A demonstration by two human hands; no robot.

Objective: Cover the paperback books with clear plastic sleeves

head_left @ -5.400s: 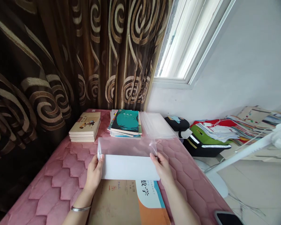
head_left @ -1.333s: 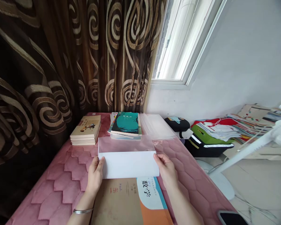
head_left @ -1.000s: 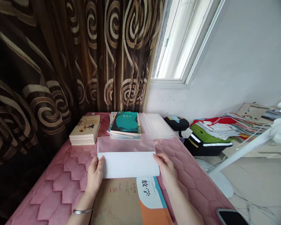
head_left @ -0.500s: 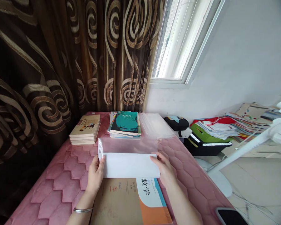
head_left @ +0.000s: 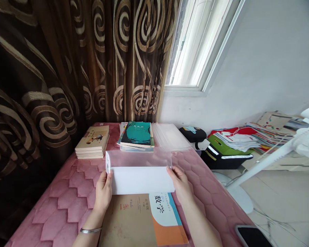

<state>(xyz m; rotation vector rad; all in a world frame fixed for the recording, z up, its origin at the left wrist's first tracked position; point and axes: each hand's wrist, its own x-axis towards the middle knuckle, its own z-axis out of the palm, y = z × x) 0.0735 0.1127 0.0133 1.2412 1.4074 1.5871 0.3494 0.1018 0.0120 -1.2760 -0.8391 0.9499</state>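
A clear plastic book cover (head_left: pixel 139 158) with a plain white panel (head_left: pixel 142 180) below it stretches between my hands. My left hand (head_left: pixel 104 188) pinches its left edge, thumb in front. At the right edge, my right hand (head_left: pixel 180 181) grips it the same way, thumb on the white panel. Just below lies a brown textbook (head_left: pixel 128 219) with a white, blue and orange band and printed characters. The white panel meets the textbook's far edge; whether they are joined I cannot tell.
Behind are a stack of tan books (head_left: pixel 92 140), a pile topped by a teal book (head_left: pixel 137 133) and more clear plastic covers (head_left: pixel 171 137). A phone (head_left: pixel 252 236) lies at the pink padded surface's (head_left: pixel 54 212) right edge. Beyond it stand a white fan (head_left: pixel 267 164) and a black-green bag (head_left: pixel 229 154).
Both hands keep their hold on the plastic cover. The whole view has shifted very slightly; the cover and textbook stay in nearly the same place.
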